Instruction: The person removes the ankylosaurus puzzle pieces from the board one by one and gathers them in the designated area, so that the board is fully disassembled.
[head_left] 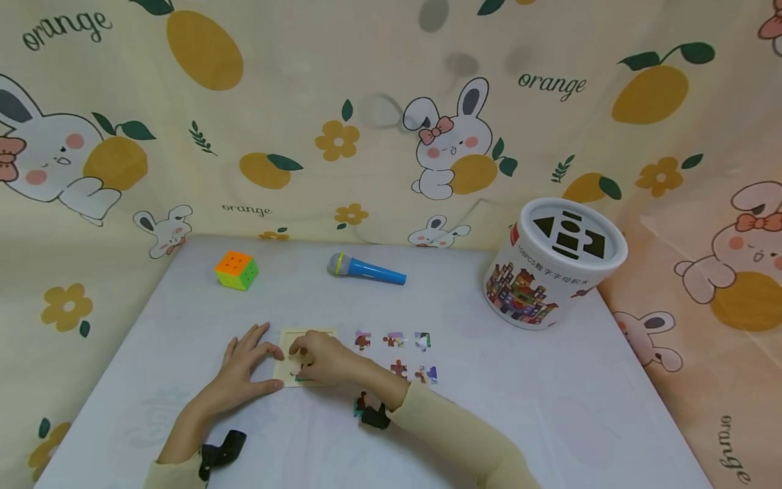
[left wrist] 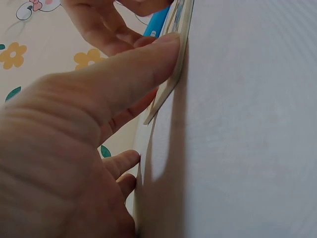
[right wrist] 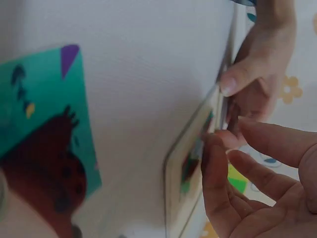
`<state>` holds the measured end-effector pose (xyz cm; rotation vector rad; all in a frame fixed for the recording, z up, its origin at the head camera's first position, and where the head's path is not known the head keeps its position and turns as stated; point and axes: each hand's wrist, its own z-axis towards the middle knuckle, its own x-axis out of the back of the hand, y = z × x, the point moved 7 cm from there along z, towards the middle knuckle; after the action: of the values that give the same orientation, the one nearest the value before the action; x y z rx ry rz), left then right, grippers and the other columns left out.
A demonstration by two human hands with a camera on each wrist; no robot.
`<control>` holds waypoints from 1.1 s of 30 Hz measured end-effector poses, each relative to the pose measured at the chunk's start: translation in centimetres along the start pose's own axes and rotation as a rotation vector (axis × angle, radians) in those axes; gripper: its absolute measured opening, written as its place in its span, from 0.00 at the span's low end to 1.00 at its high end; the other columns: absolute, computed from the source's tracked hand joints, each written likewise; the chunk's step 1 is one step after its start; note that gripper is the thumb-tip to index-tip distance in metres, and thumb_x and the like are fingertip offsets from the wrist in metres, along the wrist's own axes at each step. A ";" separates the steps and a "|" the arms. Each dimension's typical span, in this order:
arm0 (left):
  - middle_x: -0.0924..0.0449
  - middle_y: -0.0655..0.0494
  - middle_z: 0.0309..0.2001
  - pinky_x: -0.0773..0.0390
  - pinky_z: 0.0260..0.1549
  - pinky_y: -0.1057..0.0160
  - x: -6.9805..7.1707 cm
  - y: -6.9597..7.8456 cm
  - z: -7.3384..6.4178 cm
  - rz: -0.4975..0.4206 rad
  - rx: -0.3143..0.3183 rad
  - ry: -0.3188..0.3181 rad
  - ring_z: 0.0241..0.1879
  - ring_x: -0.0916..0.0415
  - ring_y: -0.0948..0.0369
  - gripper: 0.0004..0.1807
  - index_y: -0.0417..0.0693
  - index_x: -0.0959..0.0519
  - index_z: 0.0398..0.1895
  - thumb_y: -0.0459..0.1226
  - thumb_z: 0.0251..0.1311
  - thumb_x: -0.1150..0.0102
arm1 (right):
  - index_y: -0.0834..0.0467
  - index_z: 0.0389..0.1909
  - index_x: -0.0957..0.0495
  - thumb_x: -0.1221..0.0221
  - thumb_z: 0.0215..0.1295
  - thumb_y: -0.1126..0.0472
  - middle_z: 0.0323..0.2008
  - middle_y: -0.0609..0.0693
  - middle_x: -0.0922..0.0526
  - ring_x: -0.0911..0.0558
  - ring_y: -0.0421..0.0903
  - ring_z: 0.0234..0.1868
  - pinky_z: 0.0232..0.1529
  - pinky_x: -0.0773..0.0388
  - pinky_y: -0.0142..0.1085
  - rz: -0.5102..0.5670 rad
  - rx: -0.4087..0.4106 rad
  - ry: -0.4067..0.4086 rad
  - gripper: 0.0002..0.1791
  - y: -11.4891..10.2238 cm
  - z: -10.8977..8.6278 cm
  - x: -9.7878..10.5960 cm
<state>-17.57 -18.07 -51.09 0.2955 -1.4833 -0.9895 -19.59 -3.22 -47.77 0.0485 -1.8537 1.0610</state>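
A small pale puzzle board [head_left: 310, 382] lies on the table, with a green and dark red jigsaw piece [right wrist: 191, 168] inside its frame. My left hand [head_left: 241, 370] spreads at its left side, thumb and index finger touching the edge. In the left wrist view, the left thumb [left wrist: 143, 62] rests on the board's rim. My right hand [head_left: 324, 358] is over the board, one bent finger [right wrist: 214, 163] touching down inside the frame and the thumb held apart. The right hand covers much of the board from above.
Loose jigsaw pieces [head_left: 398, 369] lie right of the board; a teal one [right wrist: 49, 124] is close under the right wrist. Behind are a puzzle cube [head_left: 237, 271], a blue toy microphone [head_left: 373, 271] and, at right, a white bucket [head_left: 519, 299]. A printed cloth [head_left: 379, 61] hangs behind the table.
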 end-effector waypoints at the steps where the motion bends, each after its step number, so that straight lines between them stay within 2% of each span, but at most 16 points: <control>1: 0.49 0.30 0.74 0.71 0.63 0.26 0.0 0.0 0.0 0.000 0.005 -0.002 0.73 0.62 0.30 0.19 0.60 0.24 0.42 0.47 0.51 0.26 | 0.61 0.54 0.21 0.31 0.60 0.64 0.44 0.51 0.21 0.25 0.37 0.38 0.40 0.27 0.24 -0.007 -0.002 0.002 0.21 0.0 0.1 -0.1; 7: 0.50 0.31 0.74 0.72 0.63 0.26 0.1 -0.1 0.1 0.004 0.019 -0.005 0.74 0.63 0.31 0.19 0.60 0.25 0.42 0.47 0.50 0.25 | 0.60 0.55 0.21 0.31 0.60 0.65 0.42 0.48 0.27 0.29 0.36 0.36 0.38 0.29 0.25 -0.007 -0.040 0.010 0.21 0.4 0.4 -0.5; 13: 0.49 0.30 0.74 0.72 0.64 0.27 0.0 -0.1 0.1 0.012 0.022 -0.002 0.74 0.62 0.31 0.19 0.59 0.25 0.41 0.47 0.50 0.25 | 0.62 0.51 0.21 0.31 0.60 0.66 0.29 0.44 0.26 0.30 0.35 0.31 0.33 0.31 0.24 0.006 -0.019 0.021 0.18 0.6 0.6 -0.6; 15: 0.49 0.30 0.74 0.71 0.64 0.27 0.0 -0.1 0.1 0.016 0.024 -0.001 0.74 0.62 0.31 0.20 0.59 0.25 0.41 0.47 0.49 0.25 | 0.62 0.51 0.21 0.31 0.60 0.66 0.32 0.45 0.26 0.29 0.35 0.31 0.33 0.31 0.24 0.029 -0.028 0.024 0.18 0.7 0.5 -0.6; 19: 0.50 0.30 0.74 0.72 0.64 0.27 0.0 -0.1 0.1 0.019 0.027 -0.006 0.74 0.63 0.31 0.20 0.59 0.25 0.41 0.47 0.49 0.25 | 0.59 0.54 0.22 0.31 0.61 0.64 0.44 0.49 0.29 0.30 0.37 0.37 0.38 0.30 0.24 0.066 -0.073 0.050 0.21 1.0 0.2 -0.4; 21: 0.50 0.30 0.74 0.72 0.64 0.27 0.0 -0.1 0.1 0.015 0.026 -0.005 0.74 0.63 0.31 0.20 0.59 0.25 0.42 0.46 0.49 0.25 | 0.59 0.54 0.22 0.31 0.61 0.65 0.45 0.50 0.29 0.29 0.38 0.37 0.38 0.29 0.25 0.087 -0.078 0.063 0.21 1.1 0.2 -0.3; 24: 0.50 0.29 0.74 0.72 0.64 0.27 -0.1 -0.1 0.1 0.010 0.023 -0.003 0.74 0.63 0.30 0.20 0.58 0.25 0.41 0.46 0.49 0.25 | 0.60 0.50 0.21 0.33 0.61 0.68 0.37 0.48 0.25 0.29 0.36 0.33 0.36 0.29 0.24 0.094 -0.050 0.072 0.16 1.1 0.3 -0.4; 28: 0.50 0.29 0.74 0.72 0.63 0.26 -0.1 -0.2 0.1 0.010 0.023 0.003 0.73 0.63 0.30 0.20 0.58 0.25 0.41 0.46 0.49 0.25 | 0.62 0.41 0.19 0.35 0.62 0.71 0.25 0.43 0.26 0.29 0.34 0.28 0.30 0.30 0.23 0.117 -0.009 0.072 0.08 1.1 0.5 -0.6; 33: 0.49 0.29 0.74 0.71 0.63 0.26 -0.2 -0.3 0.1 0.016 0.022 0.007 0.73 0.63 0.30 0.20 0.59 0.25 0.41 0.46 0.48 0.24 | 0.63 0.40 0.18 0.38 0.63 0.73 0.25 0.44 0.25 0.30 0.34 0.26 0.28 0.30 0.23 0.211 -0.004 0.045 0.06 1.5 0.5 -0.6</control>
<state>-17.70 -18.11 -51.41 0.3019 -1.4894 -0.9587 -20.25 -2.85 -49.29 -0.1756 -1.8499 1.1925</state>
